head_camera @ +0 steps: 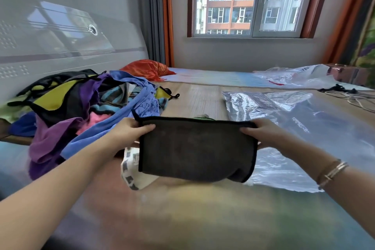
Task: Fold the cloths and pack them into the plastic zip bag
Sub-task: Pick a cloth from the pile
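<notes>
Both hands, left hand [133, 128] and right hand [258, 130], pinch the top corners of a dark cloth [195, 148] above the bed [192, 95]; cloth pile [81, 103] at ten o'clock, plastic bag [304, 124] at two o'clock.

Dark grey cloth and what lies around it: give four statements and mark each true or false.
1. Both hands hold the dark grey cloth by its top edge. True: the left hand and the right hand pinch its upper corners.
2. The pile of cloths lies to the person's right. False: it lies to the left.
3. The plastic zip bag lies flat on the bed. True.
4. The dark grey cloth is already inside the bag. False: it is held above the bed.
</notes>
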`<control>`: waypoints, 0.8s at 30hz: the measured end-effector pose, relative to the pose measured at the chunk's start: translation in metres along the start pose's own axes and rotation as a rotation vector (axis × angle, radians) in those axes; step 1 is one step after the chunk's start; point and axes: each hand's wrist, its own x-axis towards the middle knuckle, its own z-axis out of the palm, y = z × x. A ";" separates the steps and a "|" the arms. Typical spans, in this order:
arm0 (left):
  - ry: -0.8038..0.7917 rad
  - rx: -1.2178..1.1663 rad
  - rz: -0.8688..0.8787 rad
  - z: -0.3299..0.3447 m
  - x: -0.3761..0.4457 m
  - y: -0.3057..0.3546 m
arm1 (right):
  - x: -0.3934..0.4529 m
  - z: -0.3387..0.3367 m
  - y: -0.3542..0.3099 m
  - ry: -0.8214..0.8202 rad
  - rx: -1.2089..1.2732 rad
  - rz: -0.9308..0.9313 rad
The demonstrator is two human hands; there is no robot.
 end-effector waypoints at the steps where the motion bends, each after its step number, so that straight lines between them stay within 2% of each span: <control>1: 0.024 -0.039 0.004 0.003 0.012 0.001 | 0.013 0.003 0.001 0.070 0.014 -0.004; 4: 0.074 -0.112 0.008 0.014 0.045 0.009 | 0.051 0.010 0.009 0.212 -0.047 0.013; 7: 0.112 -0.077 -0.001 0.030 0.079 0.009 | 0.080 0.015 0.020 0.222 -0.176 0.045; 10: 0.144 0.052 -0.038 0.046 0.110 -0.004 | 0.099 0.020 0.034 0.179 -0.361 0.059; 14: 0.051 0.463 -0.139 0.061 0.139 -0.026 | 0.122 0.033 0.045 0.090 -0.601 0.031; 16: 0.005 0.528 -0.182 0.064 0.146 -0.030 | 0.130 0.040 0.041 0.010 -0.640 -0.006; 19: -0.054 0.596 -0.258 0.064 0.149 -0.027 | 0.139 0.046 0.035 -0.149 -0.558 -0.011; 22: -0.113 0.560 -0.355 0.062 0.145 -0.021 | 0.140 0.047 0.034 -0.192 -0.543 -0.017; 24: -0.062 0.374 -0.389 0.059 0.143 -0.018 | 0.136 0.044 0.029 -0.155 -0.523 -0.045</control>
